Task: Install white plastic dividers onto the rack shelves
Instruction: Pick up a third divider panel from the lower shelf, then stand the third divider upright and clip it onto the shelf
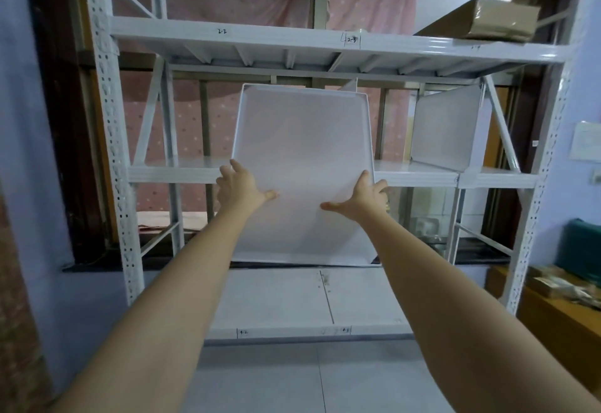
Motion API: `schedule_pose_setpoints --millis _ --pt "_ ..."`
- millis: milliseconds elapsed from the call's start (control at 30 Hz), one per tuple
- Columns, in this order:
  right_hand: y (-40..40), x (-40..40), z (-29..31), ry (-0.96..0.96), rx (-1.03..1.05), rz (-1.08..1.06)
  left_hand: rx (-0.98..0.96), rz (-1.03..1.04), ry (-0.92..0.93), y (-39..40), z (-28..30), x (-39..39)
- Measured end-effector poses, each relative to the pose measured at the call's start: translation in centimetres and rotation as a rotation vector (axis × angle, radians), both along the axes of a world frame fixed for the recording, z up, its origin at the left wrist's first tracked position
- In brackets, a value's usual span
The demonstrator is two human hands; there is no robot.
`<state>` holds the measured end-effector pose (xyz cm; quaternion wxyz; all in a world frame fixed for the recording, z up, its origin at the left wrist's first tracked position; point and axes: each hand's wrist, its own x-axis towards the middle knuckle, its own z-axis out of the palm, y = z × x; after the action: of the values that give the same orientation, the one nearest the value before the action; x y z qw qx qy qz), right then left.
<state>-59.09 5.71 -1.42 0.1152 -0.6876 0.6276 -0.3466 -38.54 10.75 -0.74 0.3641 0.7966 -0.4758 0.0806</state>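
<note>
A person holds a white divider (300,165) flat-on before a white rack (107,139), both bare arms stretched forward. The left hand (239,185) grasps the panel's left edge and the right hand (364,196) its right edge, each with the thumb across the near face and the fingers wrapped behind the rim. The panel tilts slightly, its top edge just under the ribbed underside of the upper shelf (292,38) and its bottom edge hanging just above the lower shelf (276,302). It covers the centre of the middle shelf (175,173), whose front lip shows on either side of the hands. Open bays lie to the left and right of the panel. Further right, a 2nd divider (445,126) stands upright on the middle shelf, near the right upright. A brown box (481,19) rests on the upper shelf at right, partly cut off by the frame post. Small handwritten marks on the shelf lips are hard to read. The fingertips behind the panel are hidden, and whether its back touches the middle shelf cannot be told.
</note>
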Motion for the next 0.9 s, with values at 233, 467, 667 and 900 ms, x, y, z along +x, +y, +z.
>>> schedule_pose_setpoints --millis 233,467,667,900 --pt "-2.4 -2.1 1.3 -0.033 0.139 0.091 -0.190 -0.190 -0.015 -0.3 4.5 1.2" --pt "-4.5 -1.5 -0.3 -0.278 0.215 0.234 -0.488 -0.620 0.546 1.4 6.5 1.7" --pt "-4.9 0.0 -0.4 -0.437 0.279 0.352 -0.508 -1.302 1.265 2.9 7.9 1.5" --pt "-5.7 1.4 -0.5 -0.517 0.399 0.489 -0.291 -1.599 0.899 3.2 8.1 0.1"
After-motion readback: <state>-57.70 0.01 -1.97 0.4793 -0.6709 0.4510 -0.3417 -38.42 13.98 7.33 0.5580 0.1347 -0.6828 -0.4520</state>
